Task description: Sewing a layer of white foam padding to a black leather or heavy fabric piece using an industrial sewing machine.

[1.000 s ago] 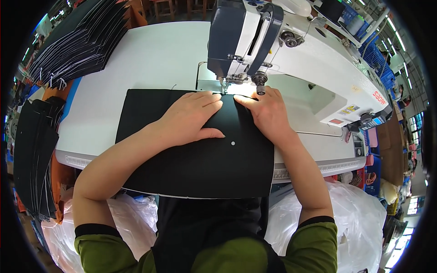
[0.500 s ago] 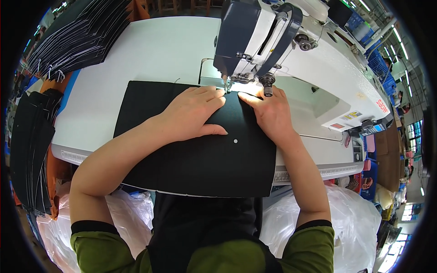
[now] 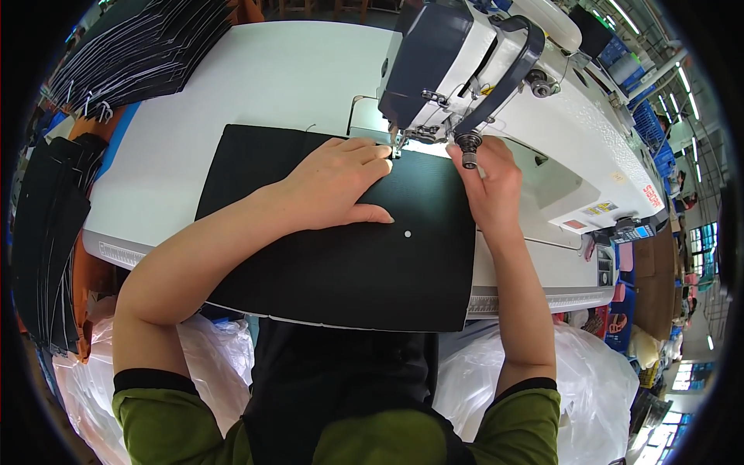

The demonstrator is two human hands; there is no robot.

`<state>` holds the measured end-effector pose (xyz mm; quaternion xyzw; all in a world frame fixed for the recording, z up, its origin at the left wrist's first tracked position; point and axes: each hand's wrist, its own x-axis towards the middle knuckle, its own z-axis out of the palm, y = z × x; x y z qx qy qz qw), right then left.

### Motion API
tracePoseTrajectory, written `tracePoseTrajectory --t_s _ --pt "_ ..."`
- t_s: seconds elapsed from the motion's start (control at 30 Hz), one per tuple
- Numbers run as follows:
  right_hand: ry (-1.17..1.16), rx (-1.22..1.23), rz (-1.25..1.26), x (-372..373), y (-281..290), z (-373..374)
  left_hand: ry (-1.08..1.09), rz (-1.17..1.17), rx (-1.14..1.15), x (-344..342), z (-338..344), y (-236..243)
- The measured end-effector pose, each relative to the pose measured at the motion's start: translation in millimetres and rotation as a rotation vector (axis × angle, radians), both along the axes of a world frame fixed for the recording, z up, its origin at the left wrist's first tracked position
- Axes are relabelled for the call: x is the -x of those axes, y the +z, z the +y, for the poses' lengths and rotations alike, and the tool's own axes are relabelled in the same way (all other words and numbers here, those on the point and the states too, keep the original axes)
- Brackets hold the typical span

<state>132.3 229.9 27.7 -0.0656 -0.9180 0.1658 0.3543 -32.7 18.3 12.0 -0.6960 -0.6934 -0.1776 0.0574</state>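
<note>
A black panel (image 3: 341,271), like coated fabric with a pale lower edge, lies flat under the head of a sewing machine (image 3: 434,70). A small white round spot (image 3: 408,233) shows on it. My left hand (image 3: 337,182) rests open on the panel, its fingertips close to the presser foot (image 3: 397,150) and its thumb stretched out to the right. At the panel's far right corner, my right hand (image 3: 494,182) has its thumb and fingers closed on the edge. The machine's tension knob partly hides those fingers.
Stacked black panels (image 3: 139,54) stand at the far left, with more black pieces (image 3: 50,232) hanging below them. The white table (image 3: 178,163) has a ruler strip (image 3: 535,298) along its front edge. Clear plastic bags (image 3: 535,380) bulge below on both sides.
My right hand has moved right, away from the presser foot, to the panel's corner, and its thumb has drawn in. My left hand stays on the panel. The view has shifted slightly.
</note>
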Motion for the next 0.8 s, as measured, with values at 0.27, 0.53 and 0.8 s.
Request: tracePoseTrajectory --t_s 0.27,0.53,0.8 --pt "-0.110 0.312 -0.013 4.9 5.3 -3.6 -0.019 0.078 -0.072 1.8 0.2 -4.7" --pt "-0.032 0.059 0.156 9.9 -11.1 2.9 -0.027 0.082 -0.047 -3.6 -2.9 -0.3" --pt "0.059 -0.149 -0.056 0.6 -7.3 -5.7 -0.013 0.071 -0.043 -1.8 -1.2 -0.4"
